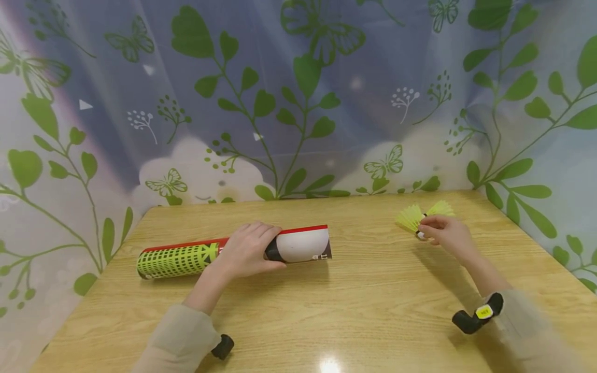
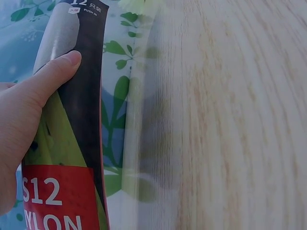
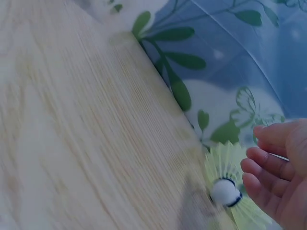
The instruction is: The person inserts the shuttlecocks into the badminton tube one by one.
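My left hand (image 1: 249, 248) grips a shuttlecock tube (image 1: 182, 260) from above, around its middle. The tube is green, red, black and white, and lies sideways with its white end to the right. In the left wrist view the thumb (image 2: 60, 72) presses along the tube's side (image 2: 86, 96). Two yellow shuttlecocks with white corks lie together at the far right of the table; the nearer one (image 1: 409, 218) partly covers the other (image 1: 440, 208). Beside their corks is my right hand (image 1: 448, 235), its fingers loosely bent. In the right wrist view, a white cork (image 3: 225, 192) shows just left of the fingertips.
A wooden table (image 1: 326, 311) carries everything. A curtain (image 1: 261, 103) printed with green leaves and butterflies hangs right behind its far edge and along both sides. Black wrist cameras sit on both arms, the right one (image 1: 475, 316) with a yellow label.
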Demonstrator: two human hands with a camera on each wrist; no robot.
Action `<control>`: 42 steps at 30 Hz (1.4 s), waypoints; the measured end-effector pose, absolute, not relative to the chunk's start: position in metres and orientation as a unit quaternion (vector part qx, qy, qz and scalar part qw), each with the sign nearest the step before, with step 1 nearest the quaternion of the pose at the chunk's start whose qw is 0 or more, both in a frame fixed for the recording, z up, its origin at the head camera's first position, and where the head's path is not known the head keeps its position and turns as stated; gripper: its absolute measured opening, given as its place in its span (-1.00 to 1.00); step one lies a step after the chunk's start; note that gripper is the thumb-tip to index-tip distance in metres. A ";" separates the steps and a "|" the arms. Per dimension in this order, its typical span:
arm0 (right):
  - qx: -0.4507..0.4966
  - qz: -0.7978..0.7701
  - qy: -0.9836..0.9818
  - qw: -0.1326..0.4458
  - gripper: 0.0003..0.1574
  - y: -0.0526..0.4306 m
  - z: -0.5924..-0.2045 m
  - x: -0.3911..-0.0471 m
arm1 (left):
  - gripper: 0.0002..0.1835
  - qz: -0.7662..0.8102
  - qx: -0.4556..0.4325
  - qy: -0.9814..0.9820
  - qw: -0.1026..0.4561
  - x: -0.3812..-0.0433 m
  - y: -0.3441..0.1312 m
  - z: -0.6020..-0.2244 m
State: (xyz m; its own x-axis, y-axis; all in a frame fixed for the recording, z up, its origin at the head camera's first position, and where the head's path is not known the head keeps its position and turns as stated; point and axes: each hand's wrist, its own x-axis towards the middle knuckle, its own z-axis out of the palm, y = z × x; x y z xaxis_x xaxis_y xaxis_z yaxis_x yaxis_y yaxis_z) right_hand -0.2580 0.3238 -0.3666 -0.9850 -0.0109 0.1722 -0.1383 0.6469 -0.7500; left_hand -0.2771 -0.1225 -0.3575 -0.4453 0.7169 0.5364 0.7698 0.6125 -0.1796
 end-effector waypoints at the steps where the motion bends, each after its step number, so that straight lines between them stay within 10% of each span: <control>1: 0.040 0.415 -0.905 0.081 -0.45 0.329 -0.367 -0.259 | -0.23 -0.045 -0.439 -0.848 0.294 -0.277 -0.123 -0.357; 42: -0.059 0.367 -0.922 0.112 -0.49 0.397 -0.388 -0.297 | -0.24 -0.040 -0.432 -0.858 0.276 -0.277 -0.123 -0.358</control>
